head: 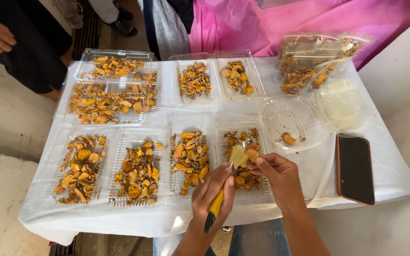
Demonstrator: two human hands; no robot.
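Orange-yellow dried slices fill clear plastic trays on a white-covered table (119, 223) in the head view. At the near edge, the left hand (212, 192) is closed around the yellow handle of a brush (226, 185), whose pale bristles touch an orange slice (252, 154) pinched in the fingertips of the right hand (281, 175). Both hands hover over one tray of slices (243, 163). Just right sits a round clear container (290, 121), and farther right a dark phone (355, 168).
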